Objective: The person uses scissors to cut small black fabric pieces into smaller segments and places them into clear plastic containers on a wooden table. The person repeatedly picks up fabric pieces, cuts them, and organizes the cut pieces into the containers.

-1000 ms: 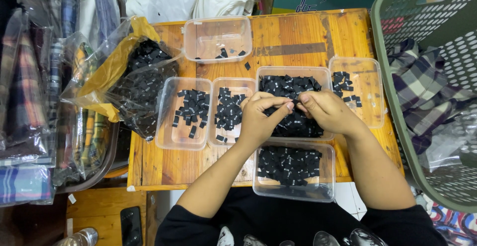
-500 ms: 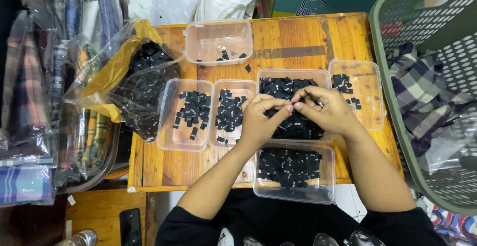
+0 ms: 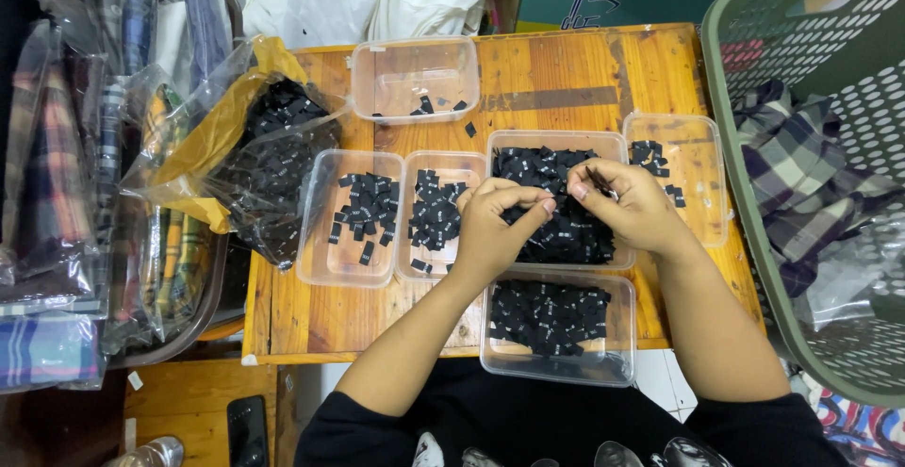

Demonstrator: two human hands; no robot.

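Seemingly mid-sort, the left hand (image 3: 490,227) and right hand (image 3: 633,205) hover over the middle tray (image 3: 617,258) on the table (image 3: 566,71), fingers (image 3: 545,206) pinching small black labels (image 3: 566,231) from its heap. Beside that tray lie smaller trays (image 3: 325,269), a label bag (image 3: 273,165) and a green basket (image 3: 745,71).

Both hands meet over a clear plastic tub (image 3: 617,147) heaped with small black fabric labels (image 3: 556,203): the left hand (image 3: 495,227) and right hand (image 3: 633,205) pinch labels fingertip to fingertip. More label tubs surround it on the wooden table (image 3: 566,81), a green laundry basket (image 3: 745,99) at the right
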